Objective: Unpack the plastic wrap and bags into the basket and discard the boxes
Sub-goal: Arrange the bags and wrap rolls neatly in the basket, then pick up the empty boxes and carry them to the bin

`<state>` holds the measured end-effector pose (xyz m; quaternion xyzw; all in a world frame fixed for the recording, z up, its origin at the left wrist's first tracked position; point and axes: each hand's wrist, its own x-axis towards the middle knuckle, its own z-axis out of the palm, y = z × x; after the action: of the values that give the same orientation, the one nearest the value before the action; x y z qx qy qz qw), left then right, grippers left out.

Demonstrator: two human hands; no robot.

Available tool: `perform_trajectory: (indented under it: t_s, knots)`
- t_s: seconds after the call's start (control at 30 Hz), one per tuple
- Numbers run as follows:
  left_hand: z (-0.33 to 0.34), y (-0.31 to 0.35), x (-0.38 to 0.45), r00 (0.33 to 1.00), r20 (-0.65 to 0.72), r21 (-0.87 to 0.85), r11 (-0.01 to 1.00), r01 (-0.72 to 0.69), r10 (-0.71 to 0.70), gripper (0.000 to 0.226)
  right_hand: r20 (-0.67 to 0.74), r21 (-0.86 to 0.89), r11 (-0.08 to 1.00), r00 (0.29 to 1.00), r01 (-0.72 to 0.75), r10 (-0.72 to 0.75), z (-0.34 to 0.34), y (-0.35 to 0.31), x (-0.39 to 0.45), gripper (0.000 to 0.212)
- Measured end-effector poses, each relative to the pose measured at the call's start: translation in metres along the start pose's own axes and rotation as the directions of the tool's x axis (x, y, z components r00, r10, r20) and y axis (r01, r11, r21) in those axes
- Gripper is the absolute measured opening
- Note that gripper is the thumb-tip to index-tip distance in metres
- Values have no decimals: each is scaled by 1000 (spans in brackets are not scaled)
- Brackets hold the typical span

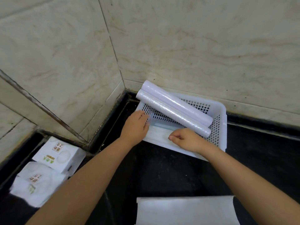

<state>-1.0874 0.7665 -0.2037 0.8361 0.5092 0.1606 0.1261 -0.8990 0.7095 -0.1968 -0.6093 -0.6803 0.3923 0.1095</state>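
Head view, biggest first: black counter (162,172) ran into a tiled corner, w/ 1 white perforated basket (218,127) set against the back wall. 1 pale flat sheet (185,210) lay at the near edge, well apart from the basket; couldn't tell what it was. 2 white printed boxes (48,166) sat at the near left by the side wall, touching each other, the nearer one blurred. 2 rolls of plastic wrap (175,111) lay side by side across the basket, touching, long axes running from far left to near right; far-left ends stuck out past the basket's corner, near-right ends sat against its right wall. 1 flat pack of bags (159,133), whitish w/ a bluish strip, lay in the basket's near part, long axis roughly left-right, just beside the nearer roll. Left hand (136,125) had fingers loosely extended, tips on the pack's left end at the basket's left rim. Right hand (185,139) was curled narrow, thumb & forefinger pinched on the pack's near edge.
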Motion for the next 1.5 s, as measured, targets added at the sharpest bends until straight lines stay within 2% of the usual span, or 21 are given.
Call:
perform_trajectory:
  t_s: [0.07,0.13,0.23,0.3,0.43,0.6,0.73,0.8,0.83,0.87,0.93,1.0,1.07,1.13,1.2,1.3,1.37,1.43,1.5]
  knots:
    - [7,8,-13,997,57,77,996,-55,50,37,-50,-14,1000,998,22,-23,1,7,-14,37]
    - [16,15,-28,986,167,129,992,-11,-10,48,-80,-72,996,996,44,-50,3,15,-29,34]
    - [34,29,-49,971,238,217,976,-36,-17,52,-137,-190,981,988,43,-70,10,28,-54,29]
    - [44,43,-59,966,260,247,967,-62,-4,53,-182,-213,976,979,49,-89,13,36,-69,25]
    - [53,56,-65,969,238,272,962,-7,-61,56,-239,-260,966,967,18,-82,13,46,-91,25]
    - [52,59,-63,953,288,294,956,5,-93,57,-243,-301,954,967,-1,-76,17,47,-96,28]
    - [43,63,-72,944,322,316,948,-40,-68,61,-296,-411,906,925,103,-239,29,43,-110,36]
    - [39,66,-96,955,295,311,948,-69,-27,62,-326,-468,867,878,173,-351,40,48,-124,34]
    - [36,68,-113,961,277,283,956,-80,-2,60,-273,-491,846,886,206,-375,46,51,-132,34]
    - [31,71,-134,962,269,249,963,-106,37,58,-203,-486,846,913,220,-354,51,55,-139,37]
    - [22,75,-176,950,251,187,954,-234,183,50,5,-501,851,984,159,-181,63,67,-148,47]
    - [15,70,-218,925,243,169,926,-337,292,52,68,-566,822,997,57,-22,71,75,-153,45]
    - [9,67,-249,877,357,210,888,-410,320,69,8,-596,803,1000,-11,19,76,77,-156,31]
    - [8,65,-269,815,515,211,883,-420,265,86,-62,-569,821,998,-58,28,79,77,-160,25]
    - [10,62,-279,751,628,195,893,-406,204,89,-95,-520,849,994,-93,50,81,76,-169,24]
    - [15,59,-281,785,588,200,906,-373,193,70,-174,-453,881,983,-134,60,85,73,-192,23]
    - [12,64,-278,810,555,191,919,-346,189,68,-256,-374,910,963,-179,84,87,71,-214,22]
    - [10,71,-276,844,483,160,924,-348,234,67,-373,-267,929,916,-256,145,89,70,-242,22]
    - [9,86,-275,862,418,119,923,-365,287,66,-492,-123,922,830,-366,264,92,73,-280,23]
